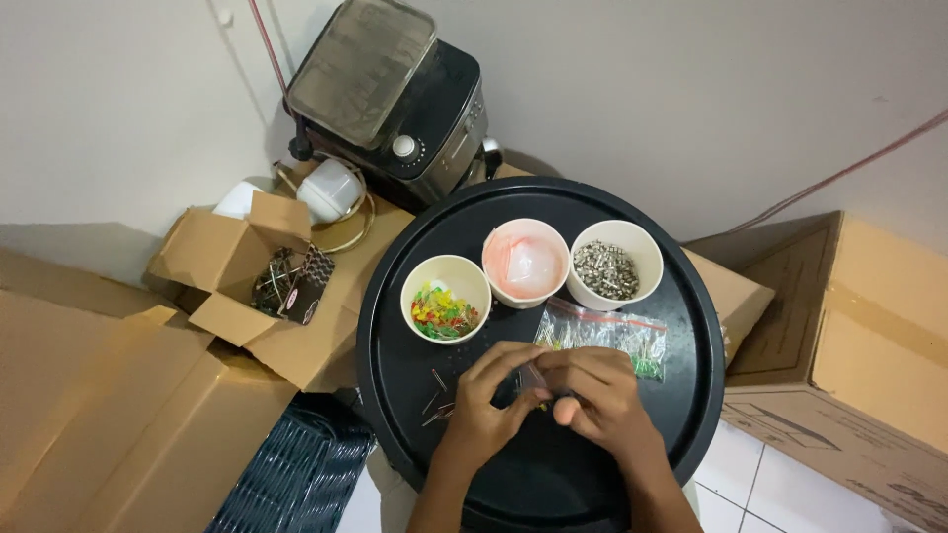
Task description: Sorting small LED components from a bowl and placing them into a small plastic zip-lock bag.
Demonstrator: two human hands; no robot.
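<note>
a person's left hand [484,395] and right hand [597,395] meet over a round black tray [395,355], the fingertips of both pinched together on a small clear bag [534,379] held between them just above the tray's surface; whether either grip also holds a loose part cannot be told. behind the hands stand 3 white cups in a row: 1 with small red, yellow and green parts [441,312], 1 with folded clear bags [525,266], 1 with small metal pieces [605,270]. a filled zip bag [614,341] lies flat just beyond the right hand, and a few thin pins [436,395] lie loose on the tray beside the left hand. cardboard boxes [267,286] flank the tray, and a dark appliance [395,99] sits against the wall behind it.

the likely risks, judged from this layout: the bag is slick and tiny, so a slackened pinch could drop it and scatter its contents; the loose pins could be swept off the rim by the left wrist; a reach forward could tip a light cup.
</note>
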